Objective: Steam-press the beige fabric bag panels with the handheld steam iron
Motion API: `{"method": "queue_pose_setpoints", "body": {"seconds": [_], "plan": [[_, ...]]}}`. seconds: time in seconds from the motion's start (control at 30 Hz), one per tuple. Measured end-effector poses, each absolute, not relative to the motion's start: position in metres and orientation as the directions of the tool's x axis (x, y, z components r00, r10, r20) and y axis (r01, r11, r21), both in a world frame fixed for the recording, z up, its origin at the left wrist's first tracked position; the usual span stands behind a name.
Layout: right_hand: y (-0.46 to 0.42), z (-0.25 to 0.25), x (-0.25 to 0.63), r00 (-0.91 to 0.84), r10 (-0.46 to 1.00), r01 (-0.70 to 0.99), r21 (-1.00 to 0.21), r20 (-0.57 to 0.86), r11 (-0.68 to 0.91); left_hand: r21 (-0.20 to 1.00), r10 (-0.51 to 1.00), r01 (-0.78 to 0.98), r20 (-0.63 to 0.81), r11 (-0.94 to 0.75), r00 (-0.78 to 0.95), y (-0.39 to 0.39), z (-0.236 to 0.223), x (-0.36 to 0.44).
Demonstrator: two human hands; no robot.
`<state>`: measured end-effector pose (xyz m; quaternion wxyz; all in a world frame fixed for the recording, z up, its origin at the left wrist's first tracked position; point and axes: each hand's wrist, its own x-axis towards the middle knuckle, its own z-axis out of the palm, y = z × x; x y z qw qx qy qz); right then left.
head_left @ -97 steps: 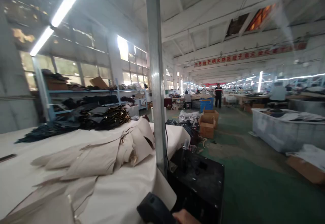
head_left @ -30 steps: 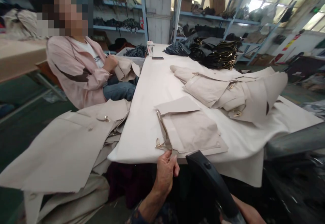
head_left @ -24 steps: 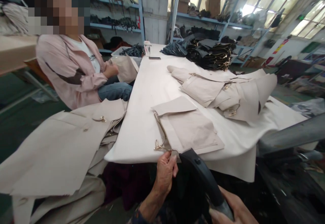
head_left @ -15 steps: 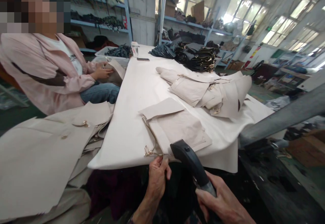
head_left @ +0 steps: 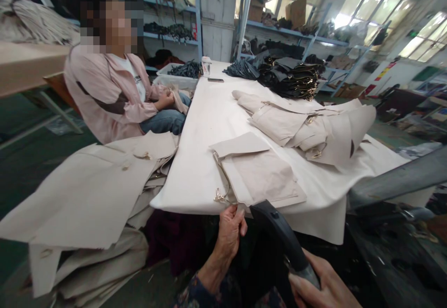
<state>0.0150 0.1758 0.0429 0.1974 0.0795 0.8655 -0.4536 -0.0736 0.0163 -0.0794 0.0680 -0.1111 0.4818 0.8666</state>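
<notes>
A beige bag piece [head_left: 268,173] with a raised flap and gold-coloured metal fittings lies at the table's near edge. My left hand [head_left: 230,233] pinches its near corner between thumb and fingers. In my right hand [head_left: 314,277] is a black handheld tool [head_left: 279,229] with a thick handle and a blunt, angled head. The tool's head is right beside the near edge of the bag piece, just right of my left fingers. Whether it touches the fabric, I cannot tell.
Beige bag pieces [head_left: 94,182] are stacked at left, and another beige pile [head_left: 307,126] lies on the white-covered table [head_left: 206,112]. Black bag pieces [head_left: 279,77] sit behind. A co-worker [head_left: 108,96] sits at left, handling beige material. A grey metal bar [head_left: 394,173] slants in at right.
My view has turned left, so everything appears further right. The black tool has dropped slightly towards me relative to the bag piece. The co-worker's hands and beige material have lowered.
</notes>
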Motion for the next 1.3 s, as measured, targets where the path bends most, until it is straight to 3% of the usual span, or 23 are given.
{"method": "queue_pose_setpoints", "body": {"seconds": [0.17, 0.33, 0.4, 0.5, 0.53, 0.6, 0.63, 0.73, 0.93, 1.1, 1.3], "plan": [[0.172, 0.037, 0.006, -0.868, -0.204, 0.277, -0.782, -0.453, 0.558, 0.867, -0.032, -0.181, -0.22, -0.464, -0.975, 0.014, -0.084, -0.07], [0.171, 0.04, 0.001, -0.897, -0.145, 0.268, -0.774, -0.418, 0.574, 0.883, -0.007, -0.19, -0.213, -0.429, -0.977, 0.027, -0.092, -0.054], [0.17, 0.043, 0.0, -0.898, -0.135, 0.281, -0.78, -0.419, 0.559, 0.887, 0.102, -0.251, -0.229, -0.388, -0.968, 0.023, -0.089, -0.044], [0.173, 0.046, -0.002, -0.889, -0.116, 0.306, -0.765, -0.442, 0.566, 0.952, 0.241, -0.291, -0.26, -0.101, -0.935, -0.007, -0.073, -0.039], [0.174, 0.046, -0.003, -0.889, -0.112, 0.305, -0.757, -0.443, 0.578, 0.973, 0.152, -0.226, -0.23, 0.045, -0.961, -0.021, -0.065, -0.044], [0.177, 0.046, -0.004, -0.892, -0.128, 0.282, -0.754, -0.434, 0.593, 0.94, -0.128, -0.034, 0.01, 0.34, -0.992, -0.051, -0.048, -0.063], [0.178, 0.046, -0.006, -0.895, -0.142, 0.265, -0.76, -0.423, 0.594, 0.892, -0.198, 0.03, 0.132, 0.451, -0.971, -0.063, -0.041, -0.078], [0.175, 0.047, -0.012, -0.896, -0.178, 0.235, -0.776, -0.406, 0.585, 0.774, -0.184, 0.154, 0.331, 0.615, -0.925, -0.086, -0.031, -0.133], [0.152, 0.061, -0.034, -0.877, -0.283, 0.199, -0.831, -0.387, 0.52, 0.872, -0.025, 0.213, 0.249, 0.441, -0.968, -0.089, -0.043, -0.203], [0.131, 0.064, -0.055, -0.878, -0.312, 0.182, -0.855, -0.363, 0.485, 0.985, 0.045, 0.117, 0.112, 0.126, -0.993, -0.092, -0.05, -0.198], [0.115, 0.055, -0.073, -0.87, -0.391, 0.128, -0.902, -0.302, 0.412, 0.976, 0.118, 0.014, 0.04, -0.218, -0.992, -0.092, -0.047, -0.186]]}}
